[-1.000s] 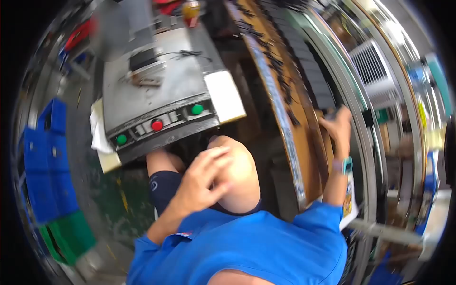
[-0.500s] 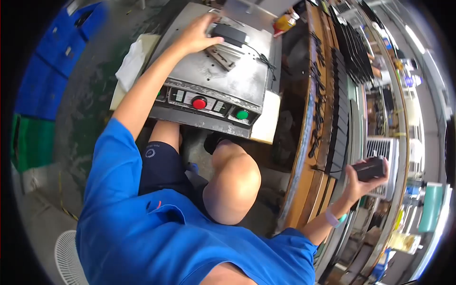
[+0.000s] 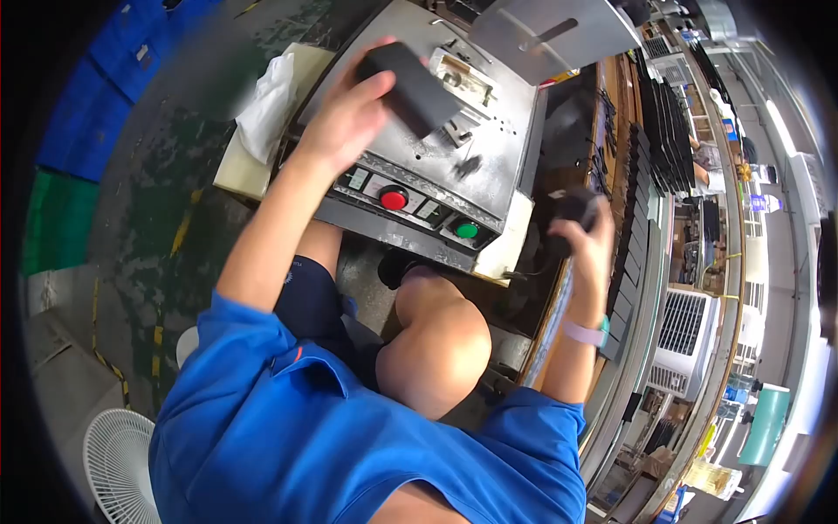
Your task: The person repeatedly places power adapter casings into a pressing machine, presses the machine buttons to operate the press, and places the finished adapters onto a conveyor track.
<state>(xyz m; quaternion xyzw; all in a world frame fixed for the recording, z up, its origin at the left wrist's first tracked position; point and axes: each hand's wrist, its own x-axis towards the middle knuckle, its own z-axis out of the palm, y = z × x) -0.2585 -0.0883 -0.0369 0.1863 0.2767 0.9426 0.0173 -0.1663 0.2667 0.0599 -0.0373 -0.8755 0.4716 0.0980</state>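
My left hand (image 3: pixel 345 127) grips a black power adapter (image 3: pixel 410 92), a plain rectangular block, tilted above the machine's metal top (image 3: pixel 384 131). Just beyond it, a metal fixture (image 3: pixel 463 83) with a recess is bolted to that top. My right hand (image 3: pixel 594 249) is closed around another black power adapter (image 3: pixel 576 208), blurred by motion, to the right of the machine. A cable seems to trail from it toward the machine's corner. On the front panel are a red button (image 3: pixel 393 198) and a green button (image 3: pixel 466 229).
A metal plate (image 3: pixel 559 35) stands over the machine's far side. Along the right runs a bench with a row of black adapters (image 3: pixel 633 201) and cables. White cloth (image 3: pixel 266 109) lies at the machine's left. Blue bins (image 3: pixel 83 122) and a white fan (image 3: pixel 122 463) are further left.
My left hand has lifted the adapter off the fixture and toward me. My right hand has swung left from the bench toward the machine with its adapter. The view has shifted slightly.
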